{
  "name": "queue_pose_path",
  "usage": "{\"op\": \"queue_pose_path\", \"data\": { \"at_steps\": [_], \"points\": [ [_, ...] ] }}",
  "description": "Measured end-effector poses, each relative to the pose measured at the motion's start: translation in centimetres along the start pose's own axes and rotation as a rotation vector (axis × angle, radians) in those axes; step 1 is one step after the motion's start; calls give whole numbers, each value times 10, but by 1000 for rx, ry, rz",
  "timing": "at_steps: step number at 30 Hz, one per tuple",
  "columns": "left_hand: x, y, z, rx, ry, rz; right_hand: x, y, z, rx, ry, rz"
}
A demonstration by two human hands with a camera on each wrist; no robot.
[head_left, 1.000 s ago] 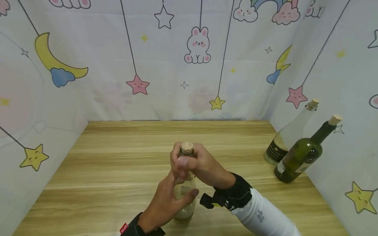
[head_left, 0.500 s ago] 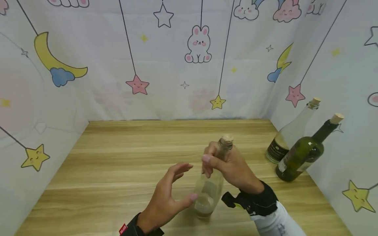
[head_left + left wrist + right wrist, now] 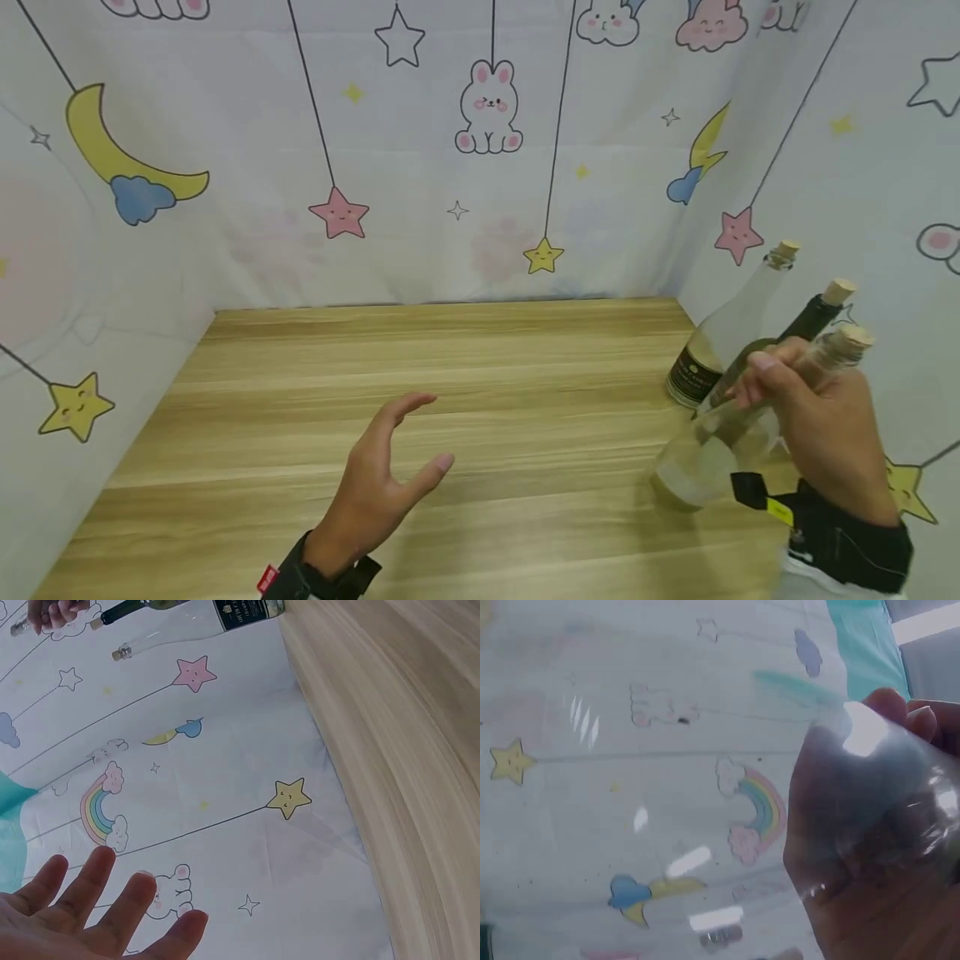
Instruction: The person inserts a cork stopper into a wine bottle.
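Observation:
My right hand (image 3: 825, 425) grips a clear glass bottle (image 3: 686, 475) by its neck, at the right of the head view. A cork (image 3: 853, 337) sits in the bottle's mouth. The bottle leans, its base toward the lower left; whether it touches the table cannot be told. In the right wrist view, the clear glass fills much of the picture before the hand (image 3: 885, 900). My left hand (image 3: 378, 467) is held over the table, fingers spread and thumb apart, holding nothing. The left wrist view shows its outstretched fingers (image 3: 135, 900).
Behind the held bottle stand a green corked bottle (image 3: 813, 318), partly hidden, and a clear corked bottle (image 3: 693, 375) with a dark label. A wood-grain table (image 3: 375, 350) lies below. Printed white cloth walls (image 3: 420, 258) enclose its back and sides.
My right hand has carried the clear bottle from the middle to the right, beside the other two. My left hand has come off the bottle and drawn left.

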State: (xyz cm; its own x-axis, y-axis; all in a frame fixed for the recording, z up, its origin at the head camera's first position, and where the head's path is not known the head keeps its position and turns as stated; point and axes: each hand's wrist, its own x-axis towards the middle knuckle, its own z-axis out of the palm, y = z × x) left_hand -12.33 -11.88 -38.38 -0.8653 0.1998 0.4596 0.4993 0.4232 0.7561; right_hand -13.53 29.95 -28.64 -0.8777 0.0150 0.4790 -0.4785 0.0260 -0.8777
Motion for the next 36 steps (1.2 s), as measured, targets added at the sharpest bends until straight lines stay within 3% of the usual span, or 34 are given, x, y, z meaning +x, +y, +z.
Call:
{"op": "queue_pose_path", "data": {
  "at_steps": [6, 12, 18, 27, 36],
  "points": [
    [1, 1, 0, -5, 15, -3, -4, 8, -53, -21, 164, -17],
    [0, 0, -3, -8, 28, -14, 4, 19, -80, -33, 256, 70],
    [1, -1, -7, -10, 36, -19, 10, 24, -86, 86, 345, 51],
    [3, 0, -8, -11, 60, -25, 17, 32, -88, 124, 461, 87],
    [1, 0, -7, -21, 60, -33, 24, 35, -85, 32, 519, 144]
  ]
}}
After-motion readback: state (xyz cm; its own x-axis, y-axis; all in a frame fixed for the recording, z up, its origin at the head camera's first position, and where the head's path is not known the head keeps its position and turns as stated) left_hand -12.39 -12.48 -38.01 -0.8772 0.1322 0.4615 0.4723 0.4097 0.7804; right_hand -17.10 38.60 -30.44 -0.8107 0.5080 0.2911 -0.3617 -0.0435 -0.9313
